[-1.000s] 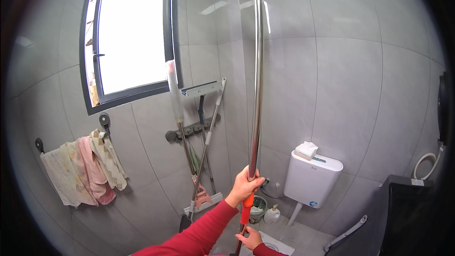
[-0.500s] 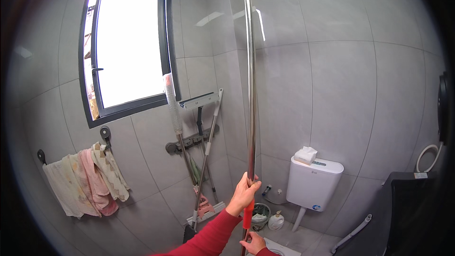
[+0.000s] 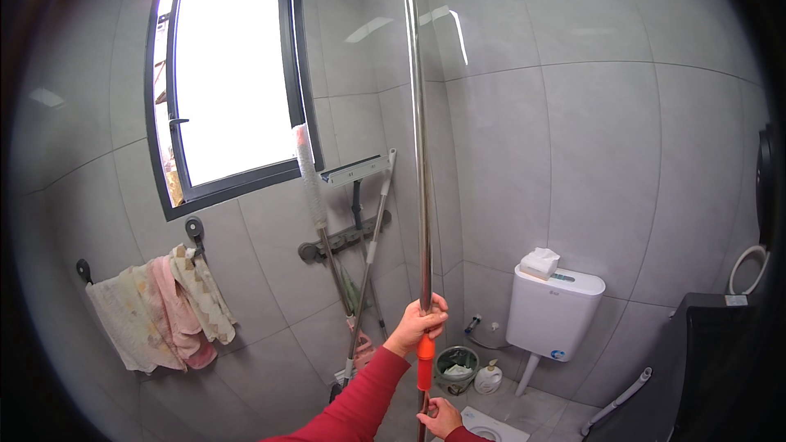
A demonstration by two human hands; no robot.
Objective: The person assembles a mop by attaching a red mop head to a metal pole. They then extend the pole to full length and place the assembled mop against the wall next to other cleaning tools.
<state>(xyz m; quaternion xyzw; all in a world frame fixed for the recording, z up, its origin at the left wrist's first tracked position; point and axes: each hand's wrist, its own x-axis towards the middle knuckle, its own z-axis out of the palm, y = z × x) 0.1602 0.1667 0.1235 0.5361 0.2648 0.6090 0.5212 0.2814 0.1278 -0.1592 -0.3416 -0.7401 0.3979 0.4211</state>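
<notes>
A long metal pole (image 3: 421, 155) with orange-red fittings stands nearly upright in front of me. Its top runs out of the upper edge of the picture. My left hand (image 3: 416, 326) is closed round the shaft just above the orange-red grip sleeve (image 3: 425, 368). Below that sleeve, my right hand (image 3: 442, 417) has its fingers closed on the darker lower part of the pole. The pole's bottom end is out of sight.
A wall rack (image 3: 344, 241) with mops and a squeegee (image 3: 357, 170) is ahead left, beneath the open window (image 3: 233, 82). Towels (image 3: 160, 311) hang at left. A white cistern (image 3: 550, 315), a waste bin (image 3: 456, 367), a white bottle (image 3: 488, 378) and a dark cabinet (image 3: 696, 376) stand right.
The pole's upper part has leaned to the left, and the red piece at its top has nearly left the picture. Both hands still hold the pole. The view has shifted slightly.
</notes>
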